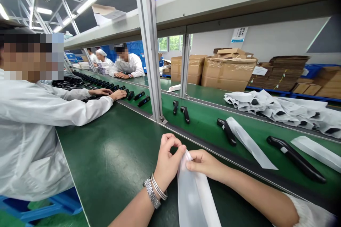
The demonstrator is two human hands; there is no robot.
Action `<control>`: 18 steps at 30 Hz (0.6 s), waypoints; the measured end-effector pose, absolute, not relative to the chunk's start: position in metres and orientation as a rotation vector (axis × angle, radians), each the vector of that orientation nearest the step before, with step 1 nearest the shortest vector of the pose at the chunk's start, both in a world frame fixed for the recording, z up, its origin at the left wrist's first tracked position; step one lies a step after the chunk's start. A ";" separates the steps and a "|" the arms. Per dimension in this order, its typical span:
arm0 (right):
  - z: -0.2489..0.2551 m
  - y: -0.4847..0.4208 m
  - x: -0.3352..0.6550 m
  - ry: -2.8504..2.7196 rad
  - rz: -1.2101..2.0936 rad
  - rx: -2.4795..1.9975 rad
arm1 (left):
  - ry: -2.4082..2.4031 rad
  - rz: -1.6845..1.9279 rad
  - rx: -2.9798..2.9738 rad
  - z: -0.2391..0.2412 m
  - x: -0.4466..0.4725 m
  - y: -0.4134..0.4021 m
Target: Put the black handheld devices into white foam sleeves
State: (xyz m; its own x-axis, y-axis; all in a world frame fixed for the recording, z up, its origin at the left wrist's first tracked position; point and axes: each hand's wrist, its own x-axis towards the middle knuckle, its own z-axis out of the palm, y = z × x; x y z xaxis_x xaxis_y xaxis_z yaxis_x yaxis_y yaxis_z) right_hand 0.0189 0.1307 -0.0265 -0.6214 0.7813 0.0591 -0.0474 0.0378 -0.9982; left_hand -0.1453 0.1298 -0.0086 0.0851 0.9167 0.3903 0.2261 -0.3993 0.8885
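The left hand (167,161) and right hand (206,165) pinch the open top of a white fabric sleeve (194,193) between closed fingers (192,165), over the green bench (112,156); a black handheld device (294,158) lies at 3 o'clock.

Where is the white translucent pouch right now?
In the head view, the white translucent pouch sits bottom centre, its top pinched between left hand and right hand, over the green bench mat.
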 end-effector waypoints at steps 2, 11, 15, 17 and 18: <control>-0.026 0.132 0.019 -1.619 1.631 -0.819 | 1.146 1.346 1.704 -0.009 -0.146 0.131; -0.004 0.225 0.082 -1.512 0.413 -1.428 | 1.538 0.878 2.074 -0.014 -0.158 0.136; 0.001 0.257 0.105 -1.610 0.117 -1.526 | 1.599 0.578 2.151 -0.016 -0.157 0.134; -0.003 0.263 0.101 -1.700 0.068 -1.550 | 1.570 0.530 2.173 -0.017 -0.156 0.134; -0.007 0.264 0.096 -1.757 0.063 -1.555 | 1.551 0.529 2.185 -0.018 -0.155 0.134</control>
State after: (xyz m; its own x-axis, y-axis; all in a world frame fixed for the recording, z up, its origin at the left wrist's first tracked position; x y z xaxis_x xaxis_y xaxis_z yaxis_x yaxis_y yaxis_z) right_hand 0.0956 0.2644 -0.0074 0.0455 0.8628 0.5035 0.8242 0.2524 -0.5069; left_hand -0.1553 0.1339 -0.0176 0.3095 0.9483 0.0704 0.7936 -0.2984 0.5302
